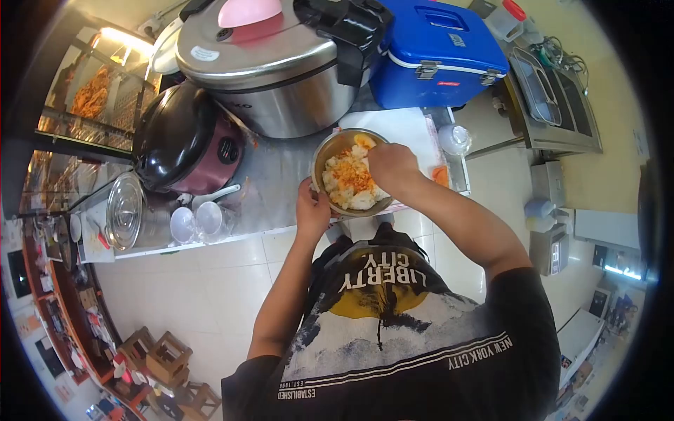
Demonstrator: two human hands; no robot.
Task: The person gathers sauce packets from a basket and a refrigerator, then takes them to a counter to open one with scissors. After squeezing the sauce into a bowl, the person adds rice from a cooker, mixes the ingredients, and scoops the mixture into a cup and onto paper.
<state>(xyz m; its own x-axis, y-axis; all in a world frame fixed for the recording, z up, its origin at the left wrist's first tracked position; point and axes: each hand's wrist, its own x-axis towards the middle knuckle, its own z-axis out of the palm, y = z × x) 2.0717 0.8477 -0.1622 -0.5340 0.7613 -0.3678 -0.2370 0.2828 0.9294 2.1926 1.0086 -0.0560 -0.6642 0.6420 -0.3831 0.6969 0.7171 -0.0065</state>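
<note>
A metal bowl [317, 165] stands at the front edge of the counter, filled with white rice [361, 201] topped with orange-red crumbs or sauce [351, 174]. My left hand [312, 205] grips the bowl's left side, thumb near the rim. Over the right part of the bowl, my right hand [392, 168] is closed like a fist, knuckles up. Whatever its fingers hold, if anything, is hidden beneath the hand. Under and behind the bowl lies white paper [404, 125].
Behind the bowl stand a large steel cooker [281, 91] and a blue cooler box [442, 56]. To the left are a maroon rice cooker [217, 158], a white ladle [228, 191], plastic-wrapped cups [209, 219] and a glass lid [125, 210]. A wrapped stack [455, 139] sits right.
</note>
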